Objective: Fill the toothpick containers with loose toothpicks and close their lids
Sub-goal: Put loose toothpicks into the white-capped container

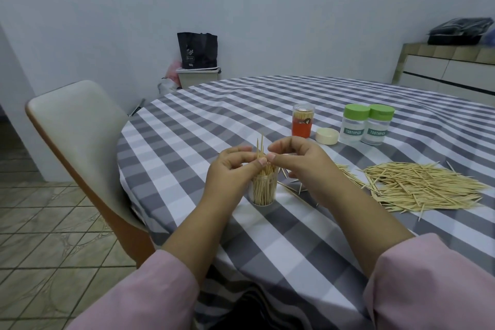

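Observation:
An open clear container point(263, 190) full of upright toothpicks stands on the checked tablecloth near me. Directly above its mouth, my left hand point(230, 169) and my right hand point(300, 161) pinch a small bundle of toothpicks point(260, 148) whose tips stick up between the fingers. A big heap of loose toothpicks point(420, 186) lies to the right. Further back stand a red-labelled clear container point(302, 120) with its lid on, a loose cream lid point(326, 136), and two green-lidded "TOOTHPICK" containers point(353, 123) point(376, 124).
A few stray toothpicks point(294, 191) lie between the open container and the heap. A grey chair point(77, 126) stands at the table's left. A bin with a black bag point(197, 61) sits by the far wall, a cabinet point(450, 67) at right.

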